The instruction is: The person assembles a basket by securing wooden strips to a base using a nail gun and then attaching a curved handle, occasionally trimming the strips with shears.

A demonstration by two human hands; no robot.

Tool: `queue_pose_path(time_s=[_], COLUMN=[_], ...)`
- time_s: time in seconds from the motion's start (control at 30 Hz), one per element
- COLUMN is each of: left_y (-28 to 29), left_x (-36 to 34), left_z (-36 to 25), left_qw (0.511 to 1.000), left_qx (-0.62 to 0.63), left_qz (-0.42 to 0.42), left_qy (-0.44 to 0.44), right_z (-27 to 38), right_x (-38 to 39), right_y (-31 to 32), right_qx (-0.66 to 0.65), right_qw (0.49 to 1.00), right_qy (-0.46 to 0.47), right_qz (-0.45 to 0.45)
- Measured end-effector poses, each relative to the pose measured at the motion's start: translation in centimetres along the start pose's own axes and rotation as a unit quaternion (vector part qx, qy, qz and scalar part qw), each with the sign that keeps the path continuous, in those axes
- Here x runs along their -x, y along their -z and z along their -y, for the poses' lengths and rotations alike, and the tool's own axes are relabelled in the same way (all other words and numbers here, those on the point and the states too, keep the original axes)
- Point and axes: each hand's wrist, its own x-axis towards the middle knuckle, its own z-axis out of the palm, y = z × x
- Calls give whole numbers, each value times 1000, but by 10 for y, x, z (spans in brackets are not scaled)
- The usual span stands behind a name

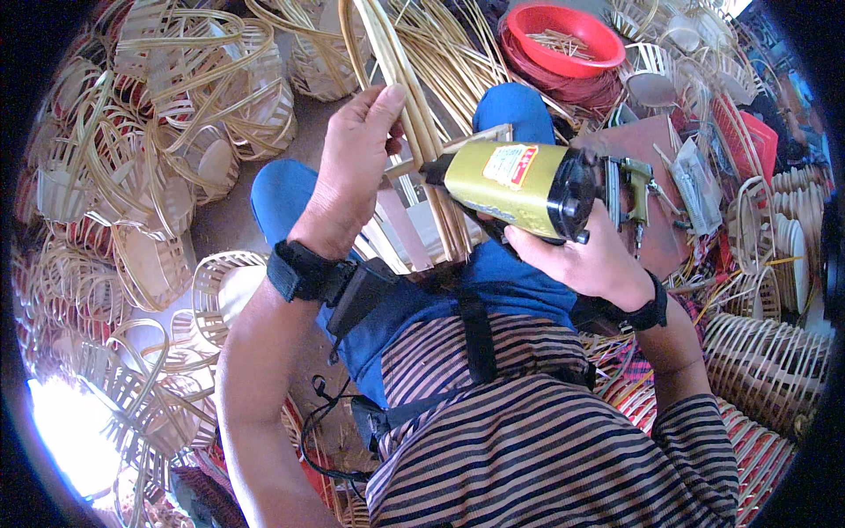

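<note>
Power tool, olive-yellow with black ends, lies along the space between the two hands, its dark nose pointing left at a bundle of pale split strips; whether the nose touches them, I cannot tell. The right hand is wrapped around the tool from underneath, holding it. The left hand is curled narrow, thumb toward bent fingers, at the left edge of the strips; whether it pinches one is hidden. The strips run from beyond the left hand down between the hands, over the lap of the blue trousers.

To the left of the left hand, pale woven baskets are heaped. Ahead of the right hand, well apart from it, a red basin holds short sticks. To the right of the right hand, a second, slimmer green tool lies on a reddish-brown board, with a clear plastic pack just beside it. Each wrist wears a black band.
</note>
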Motion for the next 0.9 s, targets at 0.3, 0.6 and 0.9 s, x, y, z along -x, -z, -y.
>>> queue_pose_path(time_s=[0.3,0.6,0.9], left_y=[1,90,122], left_x=[6,-12,-112], left_z=[0,-75,-126], left_qw=[1000,717,442], left_qx=[12,-576,-759], left_qz=[-19,-72,126], left_qy=[-3,-384,-461], right_z=[10,-37,-187], right_x=[7,69,222], right_y=[-14,64,112], right_qx=[-79,-66,416], right_qw=[993,929,732], right_qy=[-89,-353,-480], right_qz=[-18,-87,-247])
